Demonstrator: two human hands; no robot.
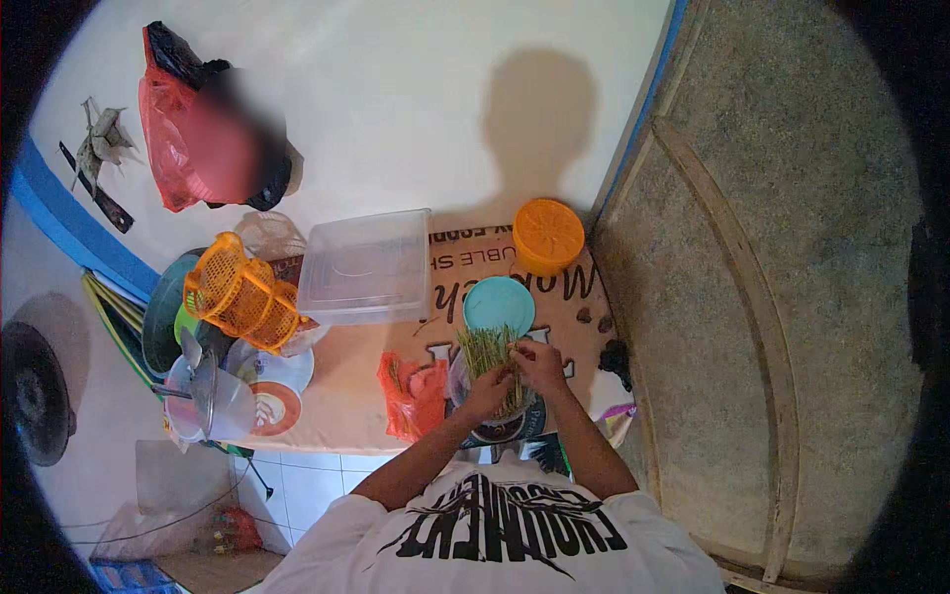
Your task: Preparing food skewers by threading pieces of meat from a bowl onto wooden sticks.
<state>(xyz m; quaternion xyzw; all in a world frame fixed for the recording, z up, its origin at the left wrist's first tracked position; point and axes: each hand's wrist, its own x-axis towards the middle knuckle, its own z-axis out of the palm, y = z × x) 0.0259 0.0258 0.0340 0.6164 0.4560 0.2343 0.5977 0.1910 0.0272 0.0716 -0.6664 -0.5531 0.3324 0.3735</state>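
A bundle of thin green stalks, perhaps long beans [484, 349], stands over a clear plastic container [457, 371] near the table's front edge. My left hand [487, 393] is closed around the bundle's left side. At its upper right, my right hand [539, 365] pinches at the stalk tips with thumb and finger; whether a single stalk is between them is too small to tell. Just behind the bundle lies a round turquoise lid [499, 306]. A red plastic bag [413, 397] with some stalks in it lies left of the container.
An orange lidded tub [548, 237] stands at the back right of the printed table cover [349, 371]. Further left are a clear rectangular box [364, 267], an orange plastic basket [241, 293] and a translucent tub [234, 405]. Bags hang on the wall [401, 96].
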